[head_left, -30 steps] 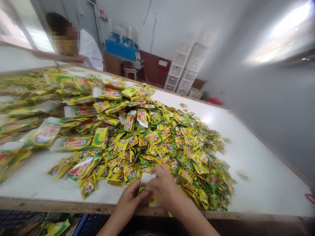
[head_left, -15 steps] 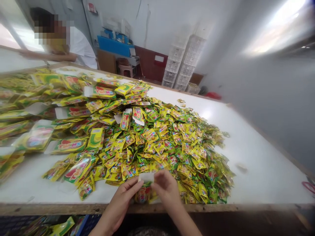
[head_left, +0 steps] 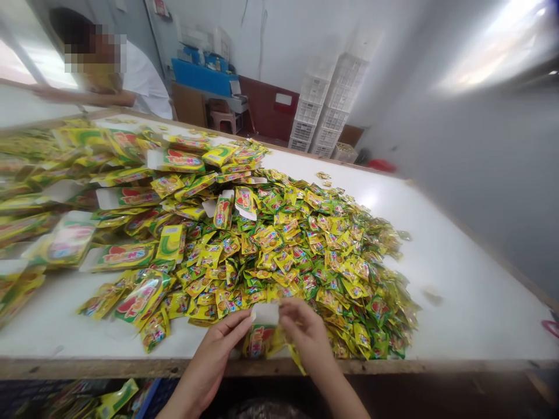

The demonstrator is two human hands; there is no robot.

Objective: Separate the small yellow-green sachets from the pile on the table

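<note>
My left hand [head_left: 218, 349] grips the left side of a small yellow-green carton [head_left: 259, 340] at the table's front edge. The carton's white flap [head_left: 265, 314] stands raised, and red and white lettering shows on its front. At the carton's right side, my right hand [head_left: 308, 334] has its fingers curled in. A yellow sachet [head_left: 297, 356] pokes out beneath those fingers, partly hidden by them. Just beyond both hands spreads a big heap of small yellow and green sachets [head_left: 279, 250].
More cartons [head_left: 126, 254], several with white flaps out, pile up on the left of the white table [head_left: 458, 291]. Below the front edge is a blue crate [head_left: 148, 398] with packets. Across the table sits another person [head_left: 144, 81]. White crates [head_left: 327, 110] stack by the wall.
The right hand has shifted slightly right, and a yellow sachet now shows under its fingers. More of the carton's front is visible; the left hand keeps its grip.
</note>
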